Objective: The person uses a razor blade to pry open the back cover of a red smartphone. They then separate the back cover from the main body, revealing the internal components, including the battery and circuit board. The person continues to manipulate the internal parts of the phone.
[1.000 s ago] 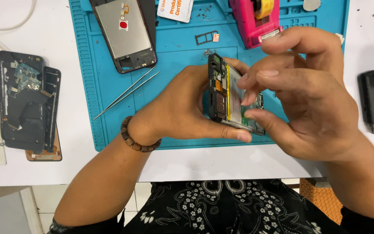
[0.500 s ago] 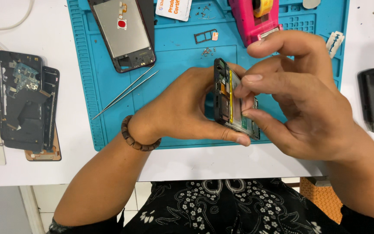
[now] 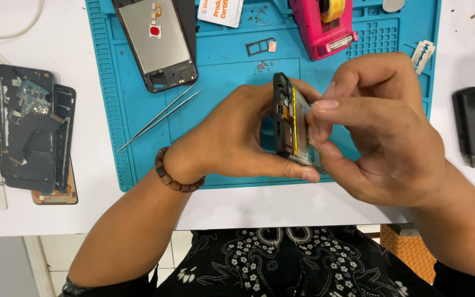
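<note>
Two hands on opened phone [image 3: 291, 124]; left hand [image 3: 232, 137] clamped round it, right hand [image 3: 383, 132] fingertips pinching its edge

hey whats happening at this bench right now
A person holds an opened phone on edge above a blue work mat. The left hand grips it from behind while the right hand pinches at its exposed inner side. Tweezers lie on the mat, and another dismantled phone sits off to the left.
</note>
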